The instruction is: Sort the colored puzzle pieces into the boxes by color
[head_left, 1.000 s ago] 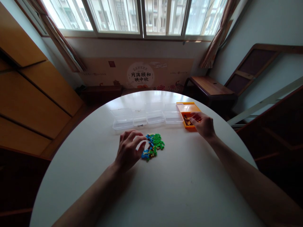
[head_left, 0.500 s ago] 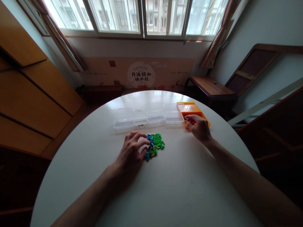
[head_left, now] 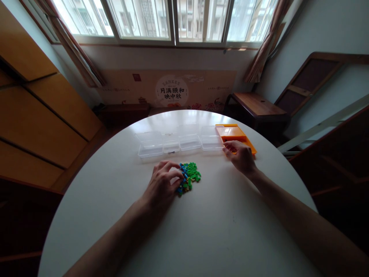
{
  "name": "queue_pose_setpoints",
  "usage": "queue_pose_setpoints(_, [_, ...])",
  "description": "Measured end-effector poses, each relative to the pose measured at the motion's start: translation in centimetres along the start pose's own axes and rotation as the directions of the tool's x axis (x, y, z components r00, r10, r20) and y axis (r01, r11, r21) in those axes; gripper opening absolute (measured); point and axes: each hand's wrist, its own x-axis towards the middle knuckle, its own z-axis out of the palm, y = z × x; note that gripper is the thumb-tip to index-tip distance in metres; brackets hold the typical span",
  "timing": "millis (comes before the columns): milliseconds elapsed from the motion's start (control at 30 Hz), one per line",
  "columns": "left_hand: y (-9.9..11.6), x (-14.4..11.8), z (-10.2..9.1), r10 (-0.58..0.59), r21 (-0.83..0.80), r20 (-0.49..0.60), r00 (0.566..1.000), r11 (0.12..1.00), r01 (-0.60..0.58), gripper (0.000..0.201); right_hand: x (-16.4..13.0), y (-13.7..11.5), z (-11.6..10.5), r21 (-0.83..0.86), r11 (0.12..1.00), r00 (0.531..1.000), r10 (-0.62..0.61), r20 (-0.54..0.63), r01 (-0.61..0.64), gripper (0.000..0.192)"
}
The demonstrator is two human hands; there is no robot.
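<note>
Left hand (head_left: 163, 184) fingers pinched into the small-brick pile (head_left: 190, 175) mid-table, right hand (head_left: 240, 156) curled on the orange box (head_left: 235, 132) near edge; bricks look light, rigid, slippery, so pinch singles by their sides

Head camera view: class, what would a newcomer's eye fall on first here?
A bright pile of small green and blue plastic bricks lies mid-table under the left hand. Beyond it stands a row of clear plastic boxes, ending at an orange plastic box that the right hand touches.
</note>
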Motion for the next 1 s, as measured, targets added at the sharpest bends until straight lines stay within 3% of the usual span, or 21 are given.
queue_pose_setpoints(467, [0.0,0.3,-0.1,-0.033,0.013,0.000,0.999,0.999,0.033,0.012,-1.2,-3.2,0.6,0.063,0.988,0.984,-0.147,0.104,0.141,0.015])
queue_pose_setpoints(1000, [-0.4,0.3,0.5,0.050,0.017,0.020,0.999,0.999,-0.051,0.012,-1.9,-4.4,0.9,0.106,0.979,0.970,-0.191,0.149,0.177,0.011])
